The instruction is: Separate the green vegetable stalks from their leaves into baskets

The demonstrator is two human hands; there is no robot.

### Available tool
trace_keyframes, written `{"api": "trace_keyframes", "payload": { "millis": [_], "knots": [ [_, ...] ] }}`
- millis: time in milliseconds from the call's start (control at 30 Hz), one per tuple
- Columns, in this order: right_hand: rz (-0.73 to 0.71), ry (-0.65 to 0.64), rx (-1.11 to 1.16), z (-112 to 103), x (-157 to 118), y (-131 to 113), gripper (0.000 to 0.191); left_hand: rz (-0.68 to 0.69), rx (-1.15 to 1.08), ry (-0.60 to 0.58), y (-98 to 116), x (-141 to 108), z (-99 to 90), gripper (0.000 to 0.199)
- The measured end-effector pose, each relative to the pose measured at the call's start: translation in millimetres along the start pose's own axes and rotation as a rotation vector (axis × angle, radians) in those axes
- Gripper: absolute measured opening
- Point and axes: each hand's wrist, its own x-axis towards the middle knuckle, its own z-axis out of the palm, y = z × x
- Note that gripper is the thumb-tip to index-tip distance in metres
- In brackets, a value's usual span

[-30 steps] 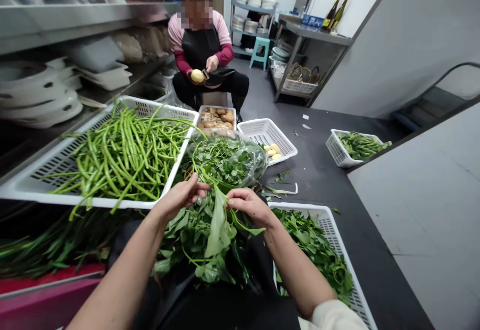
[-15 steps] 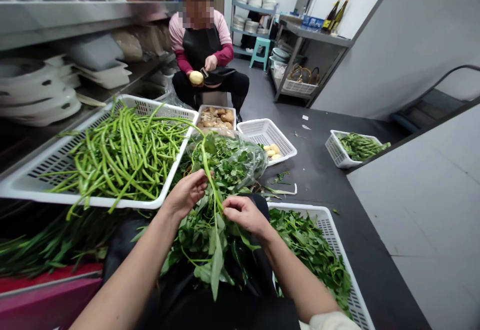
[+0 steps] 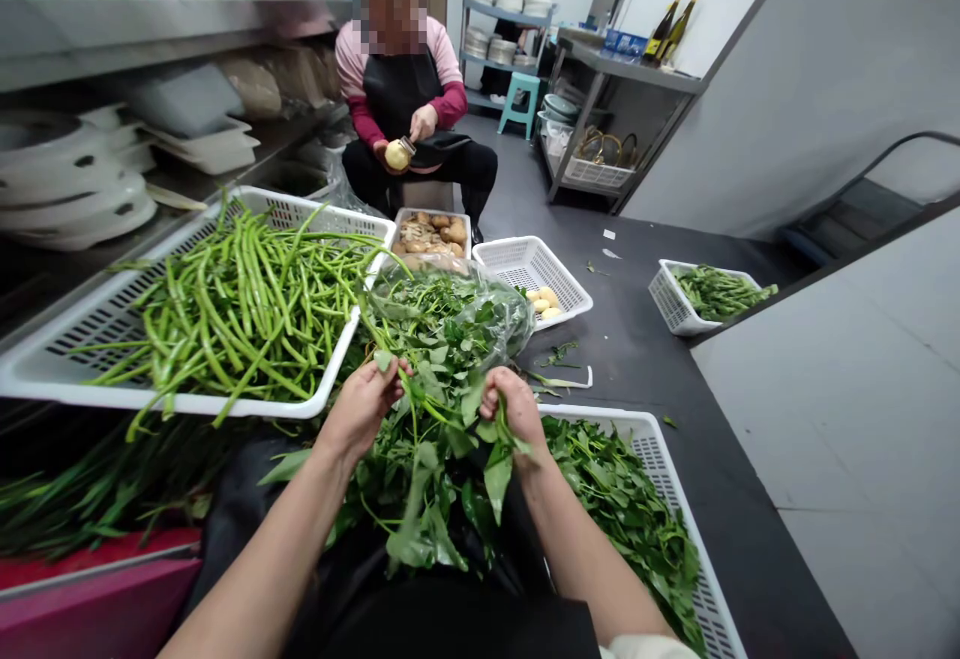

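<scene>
My left hand [image 3: 365, 401] pinches a water spinach stem [image 3: 424, 405] between thumb and fingers. To its right, my right hand [image 3: 519, 407] is closed on water spinach leaves [image 3: 498, 474], which hang below the fist. Under both hands a heap of leafy water spinach [image 3: 431, 489] lies over my lap. Beyond it, more greens sit in a clear plastic bag [image 3: 510, 314]. On the left, long bare stems [image 3: 247, 289] fill a white basket [image 3: 289, 406]. At lower right, another white basket [image 3: 660, 439] holds picked leaves [image 3: 619, 494].
A co-worker [image 3: 405, 89] sits opposite, holding a peeler and a potato [image 3: 397, 154]. Near them stand a basket of brown potatoes [image 3: 427, 231] and a basket with peeled ones [image 3: 570, 284]. Shelving [image 3: 172, 34] runs along the left; a wall [image 3: 832, 419] bounds the right.
My right hand has closed into a fist around leaves and moved slightly right, away from the left. My left hand has closed on the stem, which has dropped from its raised position.
</scene>
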Motion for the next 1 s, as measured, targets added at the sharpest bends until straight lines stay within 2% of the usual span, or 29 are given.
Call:
{"api": "trace_keyframes", "payload": {
  "millis": [100, 200, 233, 300, 400, 467, 567, 633, 667, 733, 767, 800, 867, 933, 1000],
  "knots": [
    [-0.152, -0.152, -0.341, 8, -13, -17, 0.018, -0.022, 0.076, -0.065, 3, -2, -0.1, 0.052],
    [-0.213, -0.278, -0.624, 22, -17, -23, 0.011, 0.015, 0.128, -0.118, 4, -6, 3.5, 0.050],
    [-0.213, -0.289, -0.629, 27, -15, -21, 0.014, 0.030, 0.140, -0.124, 4, -8, 4.9, 0.049],
    [-0.168, -0.251, -0.491, 35, -7, -12, 0.020, 0.050, 0.137, -0.122, 1, -11, 7.5, 0.046],
    [0.091, -0.053, -0.071, 31, 8, 1, 0.021, 0.036, 0.054, -0.083, -4, -14, 8.6, 0.040],
    [0.223, 0.080, 0.116, 8, 15, 5, 0.022, -0.021, -0.005, -0.049, -6, -14, 6.1, 0.036],
    [0.191, 0.201, 0.085, -58, 9, 2, 0.024, -0.148, 0.003, -0.055, -4, -13, -2.1, 0.026],
    [0.179, 0.205, -0.173, -109, -5, -1, 0.023, -0.201, 0.054, -0.106, -3, -12, -8.2, 0.021],
    [0.188, 0.167, -0.366, -130, -13, -3, 0.023, -0.210, 0.086, -0.135, -3, -12, -10.9, 0.021],
    [0.197, 0.136, -0.771, -154, -30, -5, 0.019, -0.205, 0.151, -0.172, -4, -12, -15.0, 0.021],
    [0.167, 0.140, -0.922, -156, -37, -6, 0.016, -0.202, 0.184, -0.184, -5, -13, -16.3, 0.021],
    [0.111, 0.149, -1.007, -150, -41, -7, 0.017, -0.202, 0.217, -0.197, -6, -14, -17.1, 0.022],
    [-0.043, 0.116, -0.964, -118, -45, -8, 0.025, -0.204, 0.279, -0.241, -8, -16, -17.9, 0.020],
    [-0.149, -0.022, -0.768, -72, -40, -9, 0.026, -0.192, 0.336, -0.304, -9, -18, -18.2, 0.021],
    [-0.164, -0.135, -0.666, -26, -30, -6, 0.029, -0.167, 0.366, -0.353, -8, -20, -19.1, 0.027]
  ]
}}
